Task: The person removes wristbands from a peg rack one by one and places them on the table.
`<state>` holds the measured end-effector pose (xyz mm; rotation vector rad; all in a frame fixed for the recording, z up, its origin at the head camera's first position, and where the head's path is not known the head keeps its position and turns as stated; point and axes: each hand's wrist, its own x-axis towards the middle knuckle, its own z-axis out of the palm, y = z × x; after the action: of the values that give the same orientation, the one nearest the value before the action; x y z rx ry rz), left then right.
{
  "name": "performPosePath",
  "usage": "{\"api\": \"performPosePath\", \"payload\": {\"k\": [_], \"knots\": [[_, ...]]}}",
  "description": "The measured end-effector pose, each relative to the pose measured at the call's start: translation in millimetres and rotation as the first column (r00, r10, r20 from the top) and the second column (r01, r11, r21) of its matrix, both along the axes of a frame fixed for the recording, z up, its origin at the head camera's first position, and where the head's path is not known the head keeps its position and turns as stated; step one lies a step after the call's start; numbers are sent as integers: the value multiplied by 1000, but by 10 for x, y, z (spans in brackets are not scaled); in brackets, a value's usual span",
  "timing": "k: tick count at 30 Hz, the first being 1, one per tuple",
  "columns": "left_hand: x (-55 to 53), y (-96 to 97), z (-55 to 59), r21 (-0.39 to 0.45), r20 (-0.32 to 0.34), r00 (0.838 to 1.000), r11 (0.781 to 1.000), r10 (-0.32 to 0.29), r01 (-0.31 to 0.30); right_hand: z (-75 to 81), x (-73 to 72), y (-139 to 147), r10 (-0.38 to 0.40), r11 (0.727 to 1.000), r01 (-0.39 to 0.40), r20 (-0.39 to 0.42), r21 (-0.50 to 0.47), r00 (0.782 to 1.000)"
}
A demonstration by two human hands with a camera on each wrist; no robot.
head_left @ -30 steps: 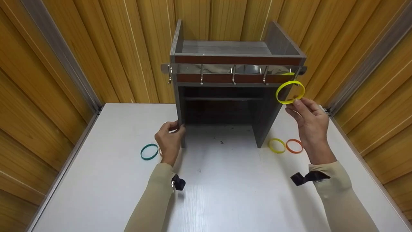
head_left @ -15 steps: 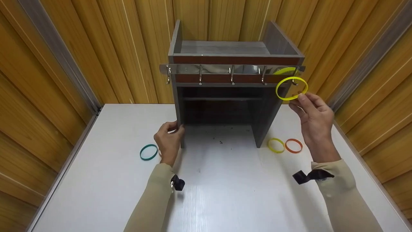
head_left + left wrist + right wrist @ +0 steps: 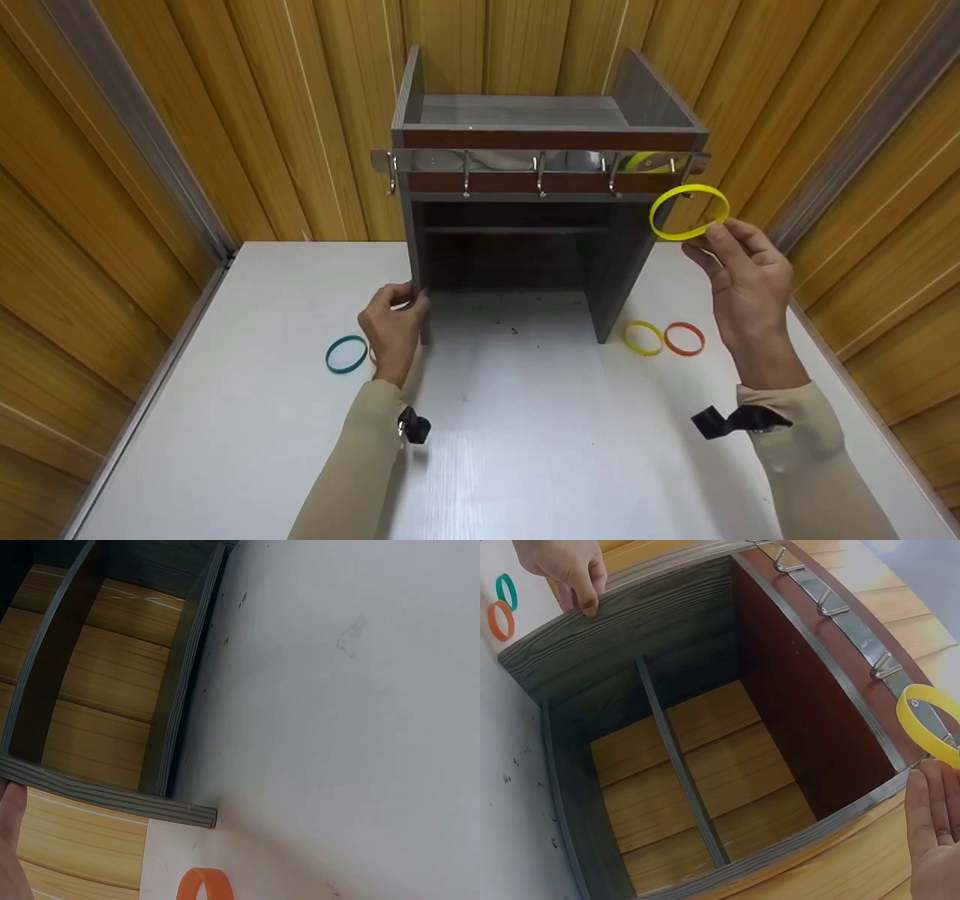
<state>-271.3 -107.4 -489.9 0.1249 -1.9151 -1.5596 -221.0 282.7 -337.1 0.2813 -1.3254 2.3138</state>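
My right hand (image 3: 750,292) pinches a yellow silicone wristband (image 3: 679,237) by its lower edge between thumb and fingers. The band is held up in front of the right end of a metal hook rail (image 3: 502,160), overlapping the last hook in the head view. That rail runs across the front of a grey wooden rack (image 3: 416,247) with reddish-brown panels. Lower on the left, my left hand (image 3: 394,326) grips the rack's left side panel, thumb on the inner face in the right wrist view. The wristband's reflection shows in the rail.
On the white table, a second yellow wristband (image 3: 646,354) and an orange-red one (image 3: 686,355) lie right of the rack. A green wristband (image 3: 346,371) lies to the left, and an orange wristband (image 3: 216,883) is mostly hidden behind my left hand. Wood-patterned walls (image 3: 322,120) enclose the table.
My right hand has drawn back to the right and slightly down with the yellow wristband, away from the last hook. The left hand stays on the panel.
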Motion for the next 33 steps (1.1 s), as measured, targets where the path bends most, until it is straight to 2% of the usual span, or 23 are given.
{"api": "performPosePath", "payload": {"k": [6, 16, 26, 33], "knots": [[-8, -5, -3, -3, -15, 1000, 1000, 0, 0, -36, 64, 79, -5, 1000, 5, -13, -1, 1000], [-17, 2, -9, -5, -26, 1000, 1000, 0, -1, -149, 163, 283, -29, 1000, 30, 23, -10, 999], [-20, 20, 9, -11, -4, 1000, 1000, 5, -5, -334, 155, 567, -54, 997, 58, 86, -42, 995], [-13, 16, 21, -14, 12, 1000, 1000, 0, 0, -488, 132, 752, -71, 994, 82, 159, -68, 985]]}}
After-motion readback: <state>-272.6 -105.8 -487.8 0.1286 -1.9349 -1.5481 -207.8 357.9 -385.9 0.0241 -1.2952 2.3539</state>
